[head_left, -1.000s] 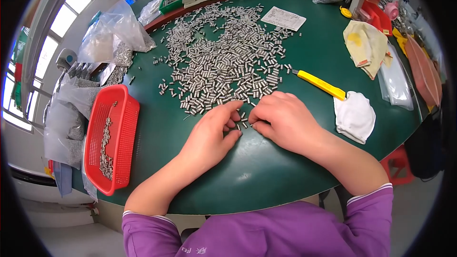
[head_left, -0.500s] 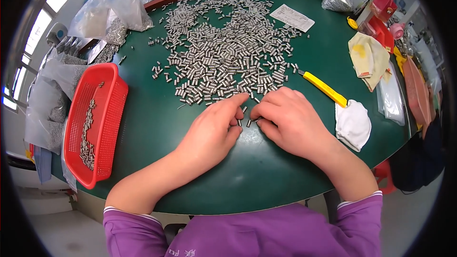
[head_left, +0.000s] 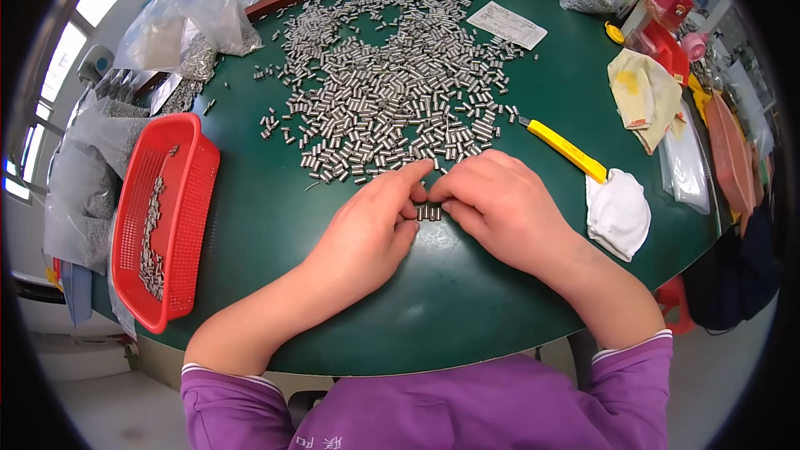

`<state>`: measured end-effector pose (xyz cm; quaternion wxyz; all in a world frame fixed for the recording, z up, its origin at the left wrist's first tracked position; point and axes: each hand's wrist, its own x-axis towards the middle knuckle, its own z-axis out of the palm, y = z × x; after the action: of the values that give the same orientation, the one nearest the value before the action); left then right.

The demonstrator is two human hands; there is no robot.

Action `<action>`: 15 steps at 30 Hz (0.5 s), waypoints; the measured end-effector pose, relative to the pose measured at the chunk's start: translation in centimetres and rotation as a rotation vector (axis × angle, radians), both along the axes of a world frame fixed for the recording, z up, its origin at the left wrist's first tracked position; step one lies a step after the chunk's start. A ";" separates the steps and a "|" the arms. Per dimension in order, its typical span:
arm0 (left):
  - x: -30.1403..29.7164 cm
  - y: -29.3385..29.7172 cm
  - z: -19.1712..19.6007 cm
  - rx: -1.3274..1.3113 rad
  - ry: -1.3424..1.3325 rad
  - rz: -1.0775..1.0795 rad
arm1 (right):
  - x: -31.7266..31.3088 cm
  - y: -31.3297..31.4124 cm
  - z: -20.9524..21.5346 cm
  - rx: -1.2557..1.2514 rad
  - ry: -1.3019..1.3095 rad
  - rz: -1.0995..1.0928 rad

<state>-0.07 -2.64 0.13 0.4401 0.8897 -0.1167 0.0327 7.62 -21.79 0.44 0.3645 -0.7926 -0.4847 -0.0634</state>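
A short row of small metal cylinders (head_left: 430,213) stands side by side on the green table (head_left: 400,300), between my two hands. My left hand (head_left: 375,217) closes in from the left, its thumb and bent fingers against the row's left end. From the other side, my right hand (head_left: 500,204) has its thumb and curled fingers pressed to the right end. Some fingertips are hidden behind the knuckles. Just beyond the hands spreads a large loose pile of the same shiny cylinders (head_left: 392,92).
At left stands a red plastic basket (head_left: 210,200) with some cylinders inside, beside clear bags (head_left: 79,192) of metal parts. A yellow utility knife (head_left: 567,150) touches a white cloth item (head_left: 618,215) at right. Farther right lies a stained cream glove (head_left: 642,96); a paper slip (head_left: 507,25) lies behind.
My hands have come closer together, and the cylinders between them, spaced apart before, now stand in a tight row. The right hand has shifted slightly left.
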 end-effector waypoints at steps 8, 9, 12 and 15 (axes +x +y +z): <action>-0.1 -0.1 0.0 -0.015 0.011 -0.020 | -0.1 -1.1 0.8 -0.140 0.080 -0.089; 0.0 -0.1 0.1 -0.013 0.012 -0.027 | -0.1 -1.1 0.9 -0.141 0.080 -0.091; 0.0 -0.1 0.0 -0.014 0.011 -0.041 | -0.2 -0.9 1.2 -0.168 0.148 -0.082; -0.2 -0.1 0.1 -0.006 -0.004 -0.052 | -0.5 -0.7 1.2 -0.193 0.201 -0.071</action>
<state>-0.24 -2.74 0.20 0.4432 0.8850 -0.1405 0.0236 7.09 -22.51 1.65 0.3306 -0.8431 -0.4212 0.0504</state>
